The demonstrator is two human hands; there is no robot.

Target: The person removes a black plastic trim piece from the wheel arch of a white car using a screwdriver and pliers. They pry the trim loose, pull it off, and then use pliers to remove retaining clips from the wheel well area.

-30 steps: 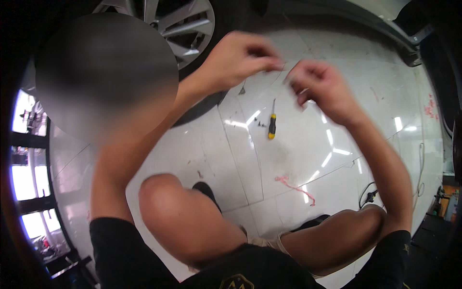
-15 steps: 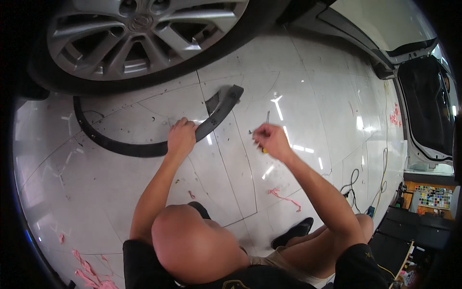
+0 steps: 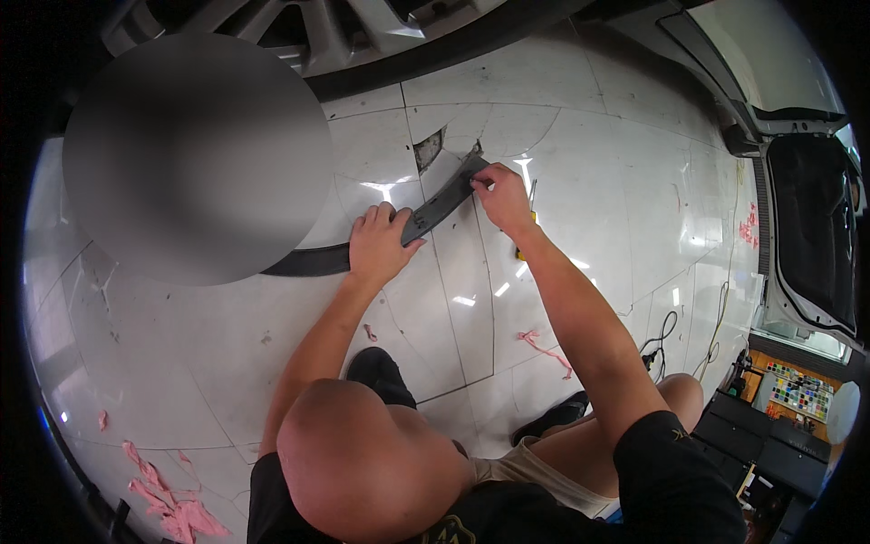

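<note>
A long, curved dark wheel arch trim (image 3: 435, 210) lies on the floor below the car wheel. My left hand (image 3: 379, 243) is closed over its middle stretch, fingers on the far edge and thumb along the near side. My right hand (image 3: 501, 196) is at the trim's upper right end, fingertips pinched together against it; whatever they pinch is too small or covered to make out. A screwdriver (image 3: 521, 249) with a yellow and black handle lies on the floor beside my right wrist, partly covered by it. A round blurred patch hides the trim's left part.
Above is the silver wheel (image 3: 353, 32) with its black tyre (image 3: 426, 63). Pink scraps (image 3: 172, 508) and a pink strip (image 3: 546, 352) lie on the glossy tiled floor (image 3: 625, 227). Cables (image 3: 663, 335), an open car door (image 3: 811, 236) and black cases (image 3: 739, 435) are at right.
My right hand has moved up and left from beside the screwdriver to the trim's end. My left hand stays on the trim. A blurred patch now covers the left side.
</note>
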